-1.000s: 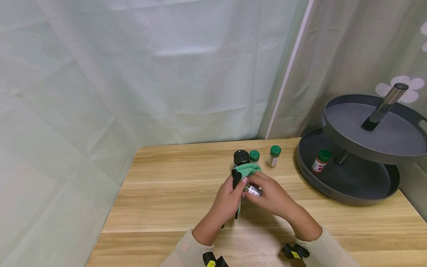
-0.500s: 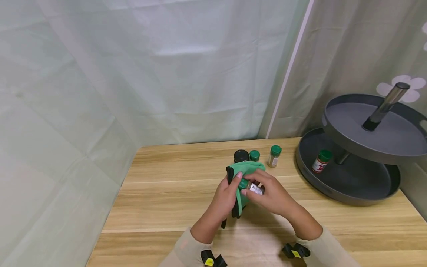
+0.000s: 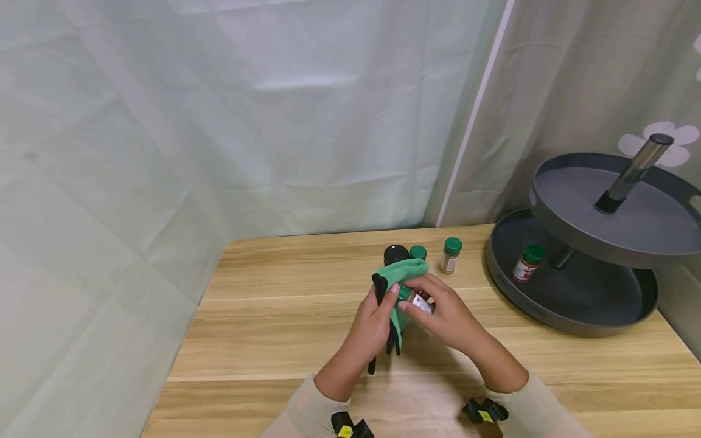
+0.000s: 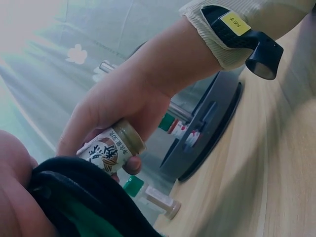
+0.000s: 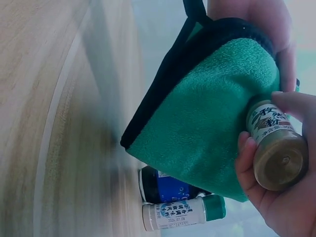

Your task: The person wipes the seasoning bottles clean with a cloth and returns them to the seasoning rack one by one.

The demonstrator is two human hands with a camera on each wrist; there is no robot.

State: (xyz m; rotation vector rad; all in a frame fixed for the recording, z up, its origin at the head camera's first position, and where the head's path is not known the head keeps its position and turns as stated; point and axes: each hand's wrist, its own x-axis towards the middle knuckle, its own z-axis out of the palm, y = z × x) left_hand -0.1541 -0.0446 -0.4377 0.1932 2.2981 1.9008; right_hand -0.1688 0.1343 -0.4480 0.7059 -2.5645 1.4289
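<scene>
My left hand (image 3: pixel 373 322) grips a green cloth (image 3: pixel 402 271) with black edging, folded and hanging down above the table. Tilted against that cloth is a small spice jar (image 3: pixel 423 303) with a green cap and a white label. My right hand (image 3: pixel 446 311) holds this jar by its body, thumb on one side and fingers on the other. In the right wrist view the jar's bottom (image 5: pixel 281 168) faces the camera, while its cap end meets the cloth (image 5: pixel 197 118). Seen from the left wrist, the black edging (image 4: pixel 84 182) covers the cap.
Behind the cloth stand a black-lidded jar (image 3: pixel 396 254) and a green-capped jar (image 3: pixel 418 252). Another green-capped jar (image 3: pixel 450 257) is to their right. A two-tier dark grey tray (image 3: pixel 575 307) occupies the table's right side, with a red-labelled jar (image 3: pixel 528 265) on its lower tier.
The spice jar's green cap, hidden a second ago, came into view between the hands. The cloth opened out, then folded in closer around the cap. The standing jars stay put.
</scene>
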